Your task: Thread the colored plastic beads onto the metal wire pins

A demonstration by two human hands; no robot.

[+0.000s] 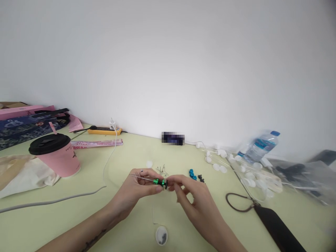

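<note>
My left hand (140, 183) is closed on a thin metal rod with green and black spool-shaped pieces (159, 182) at its right end. The bare rod points left across my fingers. At the black end, my right hand (187, 192) has its fingers bent and close together; what they pinch, if anything, is hidden. Behind my hands lie several thin metal pins (162, 170). Small blue metal pieces (192, 174) and small black pieces (201, 178) sit to the right. Below is an L-shaped hex key (153, 217) beside a round white lid (161, 235) holding small dark parts.
At left stand a pink cup (59, 161) and a yellow power strip (105, 130) with a white cable. A blurred dark screen (173, 138) leans at the wall. On the right are white round caps (248, 178), a water bottle (262, 147) and a black strap-looped case (278, 227).
</note>
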